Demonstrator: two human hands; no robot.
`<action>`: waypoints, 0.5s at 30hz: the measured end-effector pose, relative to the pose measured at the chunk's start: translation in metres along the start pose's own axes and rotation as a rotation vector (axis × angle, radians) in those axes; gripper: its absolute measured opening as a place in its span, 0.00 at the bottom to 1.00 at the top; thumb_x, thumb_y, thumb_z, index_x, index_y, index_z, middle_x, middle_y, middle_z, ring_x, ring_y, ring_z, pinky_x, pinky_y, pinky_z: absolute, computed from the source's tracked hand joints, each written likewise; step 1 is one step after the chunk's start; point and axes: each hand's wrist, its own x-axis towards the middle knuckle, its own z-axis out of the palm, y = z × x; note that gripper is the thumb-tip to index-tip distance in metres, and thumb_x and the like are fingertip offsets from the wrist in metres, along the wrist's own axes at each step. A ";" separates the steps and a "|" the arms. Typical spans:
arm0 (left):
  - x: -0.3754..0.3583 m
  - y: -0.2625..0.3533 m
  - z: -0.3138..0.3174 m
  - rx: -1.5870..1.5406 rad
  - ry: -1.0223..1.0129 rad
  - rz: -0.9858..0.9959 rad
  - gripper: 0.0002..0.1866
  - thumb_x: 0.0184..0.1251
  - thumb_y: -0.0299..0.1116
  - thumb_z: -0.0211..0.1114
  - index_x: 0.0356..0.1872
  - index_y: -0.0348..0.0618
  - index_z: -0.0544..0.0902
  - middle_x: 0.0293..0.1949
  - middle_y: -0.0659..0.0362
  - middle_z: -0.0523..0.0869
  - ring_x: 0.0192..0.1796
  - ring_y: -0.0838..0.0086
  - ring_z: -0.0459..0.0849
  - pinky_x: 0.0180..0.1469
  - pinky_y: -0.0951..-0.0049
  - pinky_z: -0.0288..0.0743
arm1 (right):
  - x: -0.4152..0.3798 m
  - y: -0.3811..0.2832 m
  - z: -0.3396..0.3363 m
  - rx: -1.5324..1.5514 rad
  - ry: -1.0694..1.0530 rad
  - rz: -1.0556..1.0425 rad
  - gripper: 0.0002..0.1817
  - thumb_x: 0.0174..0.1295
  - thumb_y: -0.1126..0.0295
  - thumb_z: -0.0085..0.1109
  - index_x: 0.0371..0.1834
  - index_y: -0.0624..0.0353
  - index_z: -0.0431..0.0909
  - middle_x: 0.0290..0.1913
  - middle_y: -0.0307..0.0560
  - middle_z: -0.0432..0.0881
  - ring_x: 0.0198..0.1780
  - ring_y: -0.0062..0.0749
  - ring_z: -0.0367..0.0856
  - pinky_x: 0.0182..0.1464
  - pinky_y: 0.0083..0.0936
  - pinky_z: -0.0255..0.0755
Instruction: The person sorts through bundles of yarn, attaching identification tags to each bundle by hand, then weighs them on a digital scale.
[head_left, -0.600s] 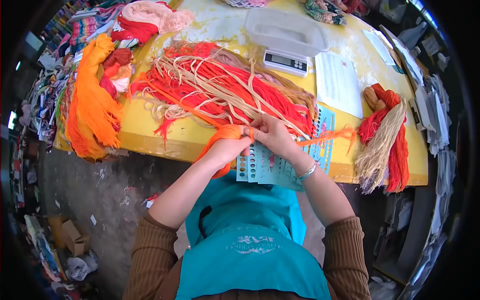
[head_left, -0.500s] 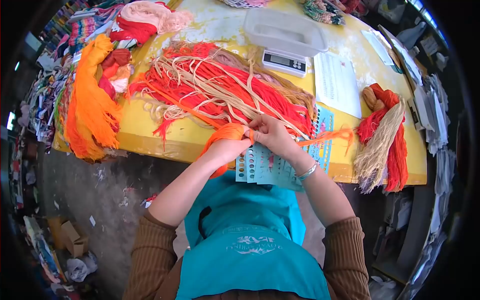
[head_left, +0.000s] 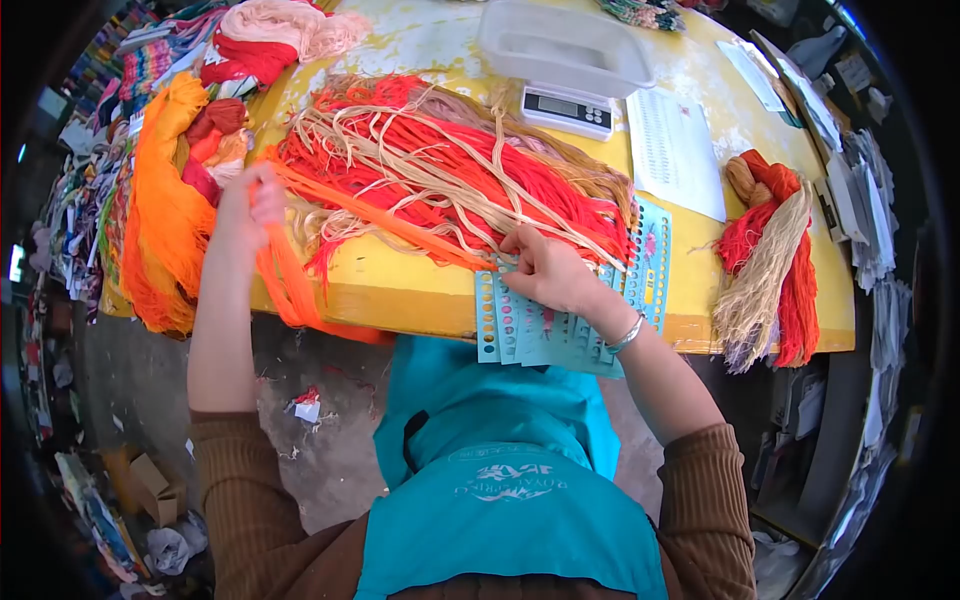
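Observation:
My left hand point(head_left: 250, 205) is raised at the left of the table, its fingers closed round a strand of orange thread point(head_left: 380, 215). Part of the orange thread hangs in a loop below that hand, over the table's front edge. The rest stretches taut to the right, to the upper corner of a stack of teal punched cards point(head_left: 545, 335). There my right hand point(head_left: 550, 272) has its thumb and fingers closed at the strand's end, over the cards. Behind both hands lies a heap of red and beige threads point(head_left: 450, 170).
A digital scale point(head_left: 567, 110) carries a clear plastic tub point(head_left: 565, 50). Beside it lies a printed sheet point(head_left: 675, 150). Bright orange skeins point(head_left: 170, 210) hang at the table's left edge, red and beige skeins point(head_left: 770, 260) at its right. Papers point(head_left: 870, 220) crowd the far right.
My left hand has swung from the middle up to the left, drawing the orange thread out from a bunched loop into a long strand. My right hand stays near the cards.

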 end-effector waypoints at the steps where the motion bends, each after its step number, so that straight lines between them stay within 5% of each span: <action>1: 0.017 0.011 -0.018 -0.077 -0.059 0.074 0.10 0.67 0.37 0.61 0.27 0.50 0.74 0.16 0.70 0.68 0.13 0.86 0.57 0.12 0.82 0.47 | 0.001 -0.001 0.000 0.000 0.003 -0.001 0.21 0.56 0.66 0.61 0.52 0.61 0.72 0.29 0.46 0.83 0.34 0.37 0.83 0.37 0.33 0.74; 6: 0.041 -0.007 -0.018 0.135 0.341 0.305 0.12 0.66 0.37 0.65 0.46 0.46 0.80 0.38 0.58 0.86 0.28 0.79 0.75 0.30 0.80 0.68 | -0.002 -0.002 0.002 -0.004 0.022 -0.012 0.21 0.55 0.67 0.61 0.52 0.60 0.73 0.27 0.44 0.81 0.31 0.35 0.82 0.34 0.33 0.73; 7: 0.027 -0.025 -0.008 0.166 0.211 0.294 0.18 0.64 0.38 0.67 0.51 0.41 0.79 0.47 0.53 0.86 0.44 0.68 0.82 0.47 0.69 0.75 | -0.002 -0.002 0.004 -0.006 0.019 -0.021 0.21 0.55 0.67 0.61 0.52 0.60 0.73 0.27 0.44 0.81 0.31 0.35 0.82 0.34 0.33 0.73; 11: -0.048 -0.097 0.066 -0.017 -0.114 0.107 0.29 0.74 0.46 0.53 0.66 0.33 0.69 0.65 0.46 0.74 0.67 0.61 0.73 0.67 0.62 0.67 | -0.004 -0.001 0.008 -0.001 0.089 -0.032 0.21 0.56 0.69 0.64 0.53 0.61 0.73 0.25 0.42 0.79 0.28 0.27 0.79 0.32 0.26 0.71; 15: -0.107 -0.133 0.119 -0.012 -0.351 0.087 0.31 0.77 0.47 0.45 0.72 0.34 0.61 0.73 0.49 0.64 0.76 0.65 0.59 0.74 0.59 0.51 | -0.005 0.000 0.022 0.022 0.191 -0.120 0.19 0.58 0.70 0.63 0.53 0.59 0.74 0.28 0.42 0.80 0.28 0.26 0.78 0.31 0.25 0.71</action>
